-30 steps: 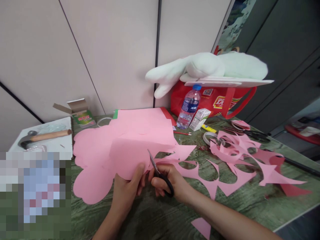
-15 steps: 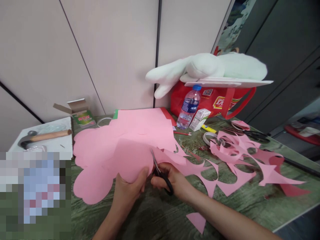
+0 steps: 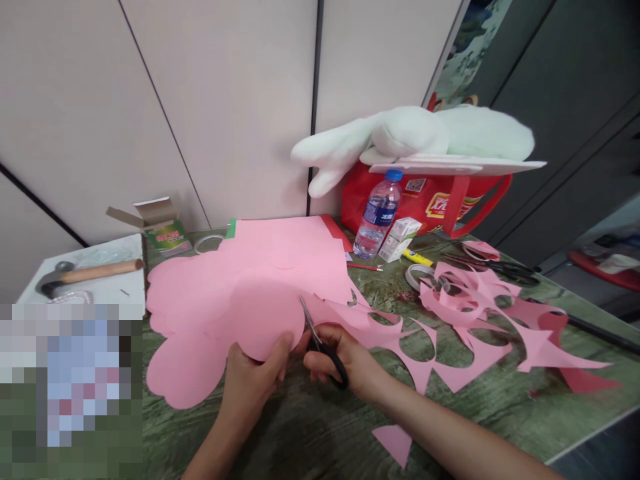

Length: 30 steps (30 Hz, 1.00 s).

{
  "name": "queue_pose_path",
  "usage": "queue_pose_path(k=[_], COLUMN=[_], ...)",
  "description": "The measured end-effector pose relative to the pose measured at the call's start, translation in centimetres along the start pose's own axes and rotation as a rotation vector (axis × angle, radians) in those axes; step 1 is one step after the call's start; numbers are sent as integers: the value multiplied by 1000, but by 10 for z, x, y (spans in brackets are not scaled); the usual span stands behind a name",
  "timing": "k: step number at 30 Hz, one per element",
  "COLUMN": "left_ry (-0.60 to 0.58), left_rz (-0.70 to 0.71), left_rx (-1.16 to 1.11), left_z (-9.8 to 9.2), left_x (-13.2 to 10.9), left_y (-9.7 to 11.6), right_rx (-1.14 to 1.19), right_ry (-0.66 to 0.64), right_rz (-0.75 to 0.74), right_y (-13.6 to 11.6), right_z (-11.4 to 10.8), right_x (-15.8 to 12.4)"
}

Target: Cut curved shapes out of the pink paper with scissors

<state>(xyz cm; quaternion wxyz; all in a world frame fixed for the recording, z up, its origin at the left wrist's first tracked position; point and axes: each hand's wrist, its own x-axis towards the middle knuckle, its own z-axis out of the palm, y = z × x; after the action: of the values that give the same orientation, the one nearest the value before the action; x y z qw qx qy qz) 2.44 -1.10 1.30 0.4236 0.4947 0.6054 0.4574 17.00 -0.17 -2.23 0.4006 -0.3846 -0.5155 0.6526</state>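
My left hand pinches the lower edge of a rounded piece of pink paper, thumb on top. Black-handled scissors are gripped in my right hand, their blades pointing up and away at the paper's right edge. A curved strip of pink paper trails off to the right from beside the blades. Under and left of the held piece lie several pink paper rounds, overlapping. Behind them rests a stack of pink sheets.
Pink offcuts cover the right side, near a tape roll and more scissors. A water bottle, small carton and red bag stand behind. A hammer lies on a white board at left.
My left hand has shifted slightly left and down with the rounded paper. The right hand and scissors have barely moved; the cut strip at the right has shifted a little.
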Motion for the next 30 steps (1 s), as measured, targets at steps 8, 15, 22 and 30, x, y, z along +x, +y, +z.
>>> queue_pose_path(k=[8, 15, 22, 30], left_ry=[-53, -90, -103, -168], left_rz=[43, 61, 75, -9], left_rx=[4, 1, -36, -195], left_z=[-4, -7, -6, -4], left_x=[7, 10, 10, 9], left_y=[-10, -15, -15, -10], right_rx=[30, -18, 14, 49], right_ry=[-23, -60, -44, -53], right_rz=[11, -22, -50, -58], right_y=[-4, -2, 6, 0], right_z=[1, -2, -2, 2], right_x=[0, 0, 0, 0])
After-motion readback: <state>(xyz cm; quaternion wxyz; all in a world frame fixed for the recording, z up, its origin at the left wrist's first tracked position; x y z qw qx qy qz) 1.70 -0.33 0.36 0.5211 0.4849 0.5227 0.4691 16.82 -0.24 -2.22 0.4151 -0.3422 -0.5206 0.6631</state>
